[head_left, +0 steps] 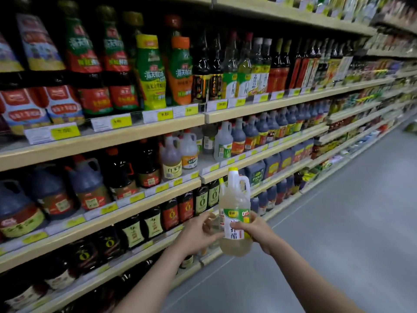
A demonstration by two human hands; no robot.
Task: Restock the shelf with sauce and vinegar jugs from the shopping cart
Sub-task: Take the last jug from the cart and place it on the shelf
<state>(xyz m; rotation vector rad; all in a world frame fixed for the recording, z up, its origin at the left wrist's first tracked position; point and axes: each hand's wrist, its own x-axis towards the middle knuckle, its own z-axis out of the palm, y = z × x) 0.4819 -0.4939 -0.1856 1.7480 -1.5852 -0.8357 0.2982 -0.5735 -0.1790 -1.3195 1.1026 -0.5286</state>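
Both hands held a single vinegar jug (235, 211) out in front of the shelving, over the grey aisle floor (338, 233). The jug stood upright, its long axis close to vertical, with the yellow cap (233, 170) pointing up and tipped a little toward the shelves. Its moulded handle loop sat on the upper right shoulder, and the green-and-white label (235, 224) faced the camera. The liquid inside was pale yellow and cloudy.

The left hand (198, 233) curled round the jug's left side at label height, its fingers wrapping behind the body (their tips showed blurred through the plastic). The right hand (255, 229) gripped the right side, thumb laid across the label's front and the other fingers hidden behind.

The jug hung just before the front edge of the third shelf (126, 199), level with the row of small dark bottles (187, 208) below it, touching no shelf. Up and to the left, on the shelf above, stood two similar pale jugs (178, 154) beside large dark sauce jugs (85, 184). Yellow price tags (164, 114) ran along the shelf edges.
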